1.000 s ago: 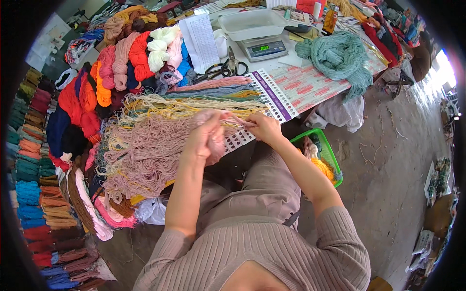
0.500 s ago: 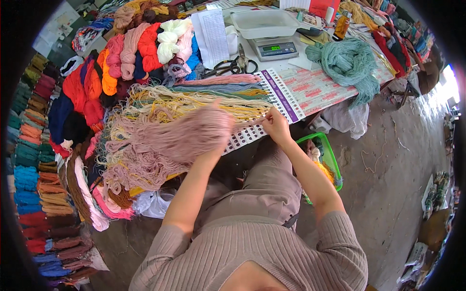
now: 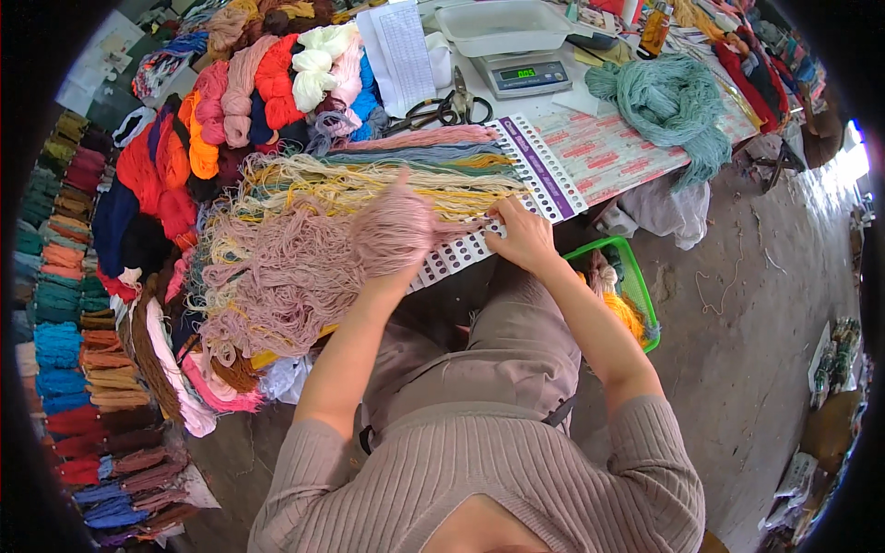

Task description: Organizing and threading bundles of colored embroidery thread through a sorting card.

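Note:
A bundle of dusty-pink yarn (image 3: pixel 392 235) is gathered in my left hand (image 3: pixel 402 275), whose fingers are closed around it and mostly hidden by the strands. From the bundle, pink strands run right to my right hand (image 3: pixel 524 238). Those fingers are pinched on the strand ends at the edge of a white card with punched holes (image 3: pixel 458 258) and a purple stripe. Loose pink yarn (image 3: pixel 286 267) spreads left of my left hand. Beyond it, cream and yellow strands (image 3: pixel 369 192), then blue and pink ones, stretch to the card.
A digital scale (image 3: pixel 525 74) with a clear plastic tub (image 3: pixel 502 28) stands at the back, scissors (image 3: pixel 452 109) before it. A teal yarn skein (image 3: pixel 666 109) lies right. Colourful skeins (image 3: pixel 277 83) pile up left. A green basket (image 3: pixel 653 313) sits on the floor by my right arm.
The pink bundle has swung from lying stretched leftward to a compact bunch around my left hand. My right hand stays at the card's edge, still pinching. The scale's display has changed.

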Demonstrator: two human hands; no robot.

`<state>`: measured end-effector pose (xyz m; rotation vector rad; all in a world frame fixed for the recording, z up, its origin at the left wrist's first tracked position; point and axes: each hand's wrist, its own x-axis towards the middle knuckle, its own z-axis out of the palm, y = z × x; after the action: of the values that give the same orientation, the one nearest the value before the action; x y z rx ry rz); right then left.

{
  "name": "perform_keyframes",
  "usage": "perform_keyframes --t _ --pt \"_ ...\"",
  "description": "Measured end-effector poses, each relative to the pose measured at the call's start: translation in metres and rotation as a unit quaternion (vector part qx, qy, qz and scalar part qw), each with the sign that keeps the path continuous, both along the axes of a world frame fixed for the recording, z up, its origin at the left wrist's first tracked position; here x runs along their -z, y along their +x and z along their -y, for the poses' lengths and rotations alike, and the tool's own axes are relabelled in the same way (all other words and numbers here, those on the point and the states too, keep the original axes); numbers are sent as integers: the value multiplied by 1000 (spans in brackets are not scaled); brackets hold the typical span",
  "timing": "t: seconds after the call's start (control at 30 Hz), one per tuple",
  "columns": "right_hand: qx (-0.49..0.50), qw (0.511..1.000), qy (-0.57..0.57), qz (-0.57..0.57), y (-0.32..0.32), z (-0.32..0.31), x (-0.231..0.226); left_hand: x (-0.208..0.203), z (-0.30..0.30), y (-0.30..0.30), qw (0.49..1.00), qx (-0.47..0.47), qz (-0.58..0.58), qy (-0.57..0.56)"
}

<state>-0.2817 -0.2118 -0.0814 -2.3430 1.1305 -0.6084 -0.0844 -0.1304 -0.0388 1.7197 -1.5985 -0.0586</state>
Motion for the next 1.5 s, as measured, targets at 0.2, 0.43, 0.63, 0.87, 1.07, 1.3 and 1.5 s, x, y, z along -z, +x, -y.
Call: perform_keyframes --t 0.2,0.43,0.63,0.87,1.07,1.3,1.5 --pt "5 1000 25 6 -5 0 1 58 23 -24 986 160 27 32" --pt "11 997 74 22 4 1 -5 5 15 -35 931 104 324 131" --pt "15 998 67 -2 4 2 2 6 20 28 954 45 297 2" --pt "-12 1000 22 -9 8 -5 -2 -85 -58 232 898 -186 398 -28" --pt "-31 999 -8 -3 -3 -8 -3 -155 -62 235 888 -356 240 163" --pt "-54 979 -57 190 10 -45 -33 -129 -60 74 992 -69 -47 90" --pt "-92 874 269 394 53 -86 -74 -65 -47 -13 666 230 -689 170"
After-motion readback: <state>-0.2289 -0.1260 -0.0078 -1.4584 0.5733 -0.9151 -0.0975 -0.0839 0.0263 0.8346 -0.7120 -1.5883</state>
